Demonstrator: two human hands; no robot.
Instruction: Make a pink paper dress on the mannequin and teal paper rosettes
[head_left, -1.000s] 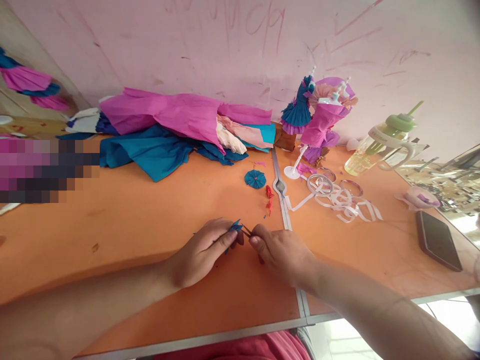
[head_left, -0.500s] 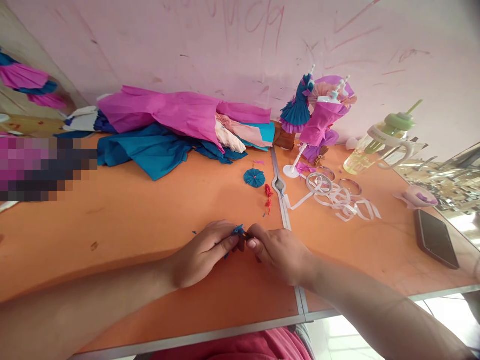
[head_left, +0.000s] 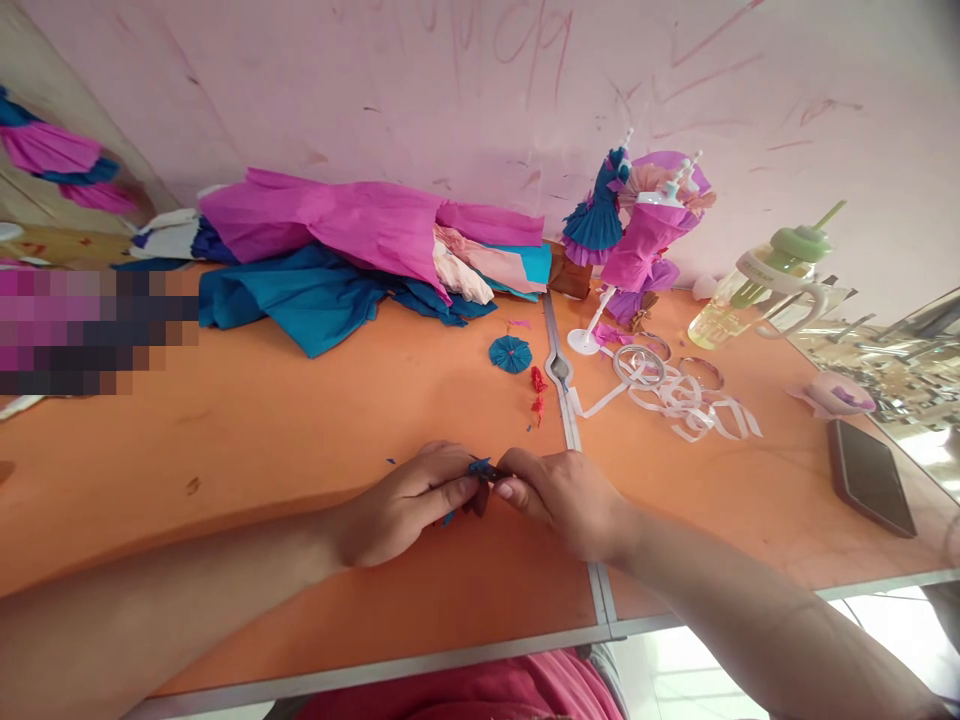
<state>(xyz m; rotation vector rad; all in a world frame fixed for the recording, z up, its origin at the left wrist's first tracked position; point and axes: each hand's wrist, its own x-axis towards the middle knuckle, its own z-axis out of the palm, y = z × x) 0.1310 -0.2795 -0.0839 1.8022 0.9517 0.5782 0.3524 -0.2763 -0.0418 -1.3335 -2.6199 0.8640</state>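
Over the orange table [head_left: 255, 450], my two hands meet close together near the front edge. My left hand [head_left: 409, 500] is closed, pinching a small piece of blue crepe paper [head_left: 478, 466] between thumb and fingers. A thin dark piece [head_left: 491, 474] runs from the blue paper into the closed fingers of my right hand [head_left: 566, 500]; its kind is too small and covered to tell. Below the fingertips hangs a brown petal-like piece [head_left: 475, 500]. A pleated blue crepe paper rosette [head_left: 510, 353] and red paper scraps [head_left: 538, 390] lie beyond my hands.
Large magenta paper [head_left: 337, 215] and blue paper [head_left: 300, 300] lie along the wall. Small dress forms in paper dresses [head_left: 645, 245] stand behind tangled white ribbon [head_left: 682, 395]. At the right are a drink bottle [head_left: 724, 305] and a phone [head_left: 874, 478]. A metal strip [head_left: 559, 370] crosses the table.
My hands stay almost in place. The fingers have shifted slightly around the blue paper, and more of the thin dark piece shows between them. The view has moved a little.
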